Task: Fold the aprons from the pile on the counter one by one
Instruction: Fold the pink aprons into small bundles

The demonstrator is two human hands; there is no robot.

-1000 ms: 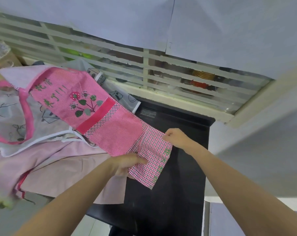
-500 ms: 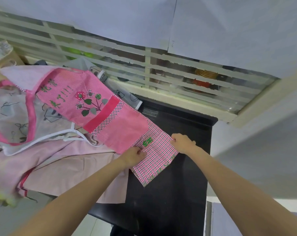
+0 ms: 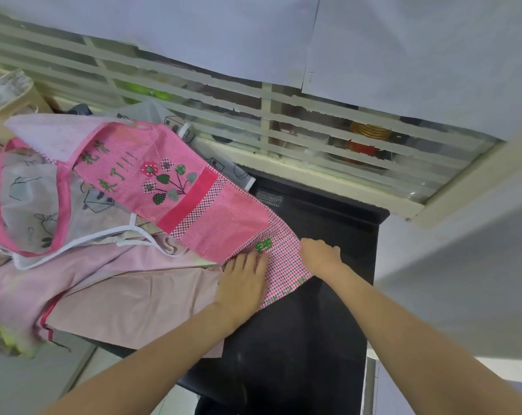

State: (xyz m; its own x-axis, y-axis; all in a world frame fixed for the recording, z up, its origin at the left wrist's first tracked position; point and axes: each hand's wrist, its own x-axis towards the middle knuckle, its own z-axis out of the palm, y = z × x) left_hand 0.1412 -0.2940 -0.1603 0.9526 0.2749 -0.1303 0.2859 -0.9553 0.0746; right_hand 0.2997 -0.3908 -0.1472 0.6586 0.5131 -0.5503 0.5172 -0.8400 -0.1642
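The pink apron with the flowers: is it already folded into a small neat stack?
No, the pink apron lies stretched long across the pile, with the left hand and right hand at its checked end.

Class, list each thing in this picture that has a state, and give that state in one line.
Pink apron: laid out long, lower end folded under the hands.
Left hand: flat, pressing the checked end.
Right hand: gripping the checked edge.
Apron pile: unfolded, heaped.
Black counter: partly covered.
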